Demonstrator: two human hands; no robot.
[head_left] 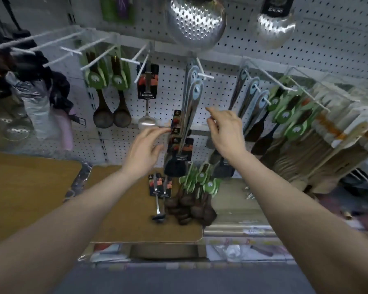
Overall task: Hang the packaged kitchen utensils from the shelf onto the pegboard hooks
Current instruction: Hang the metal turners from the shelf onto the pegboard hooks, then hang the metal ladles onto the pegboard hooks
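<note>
Several steel spatulas with black cards hang from a white hook in the middle of the pegboard. My left hand touches their cards with relaxed fingers from the left. My right hand is raised just right of the spatula handles, fingers loosely curled with nothing visibly in them. On the brown shelf board below lie two carded steel ladles and a heap of wooden spoons with green cards.
Wooden spoons and a carded ladle hang at left under several bare hooks. More spatulas, green-carded utensils and wooden ware fill the right. Steel colanders hang above.
</note>
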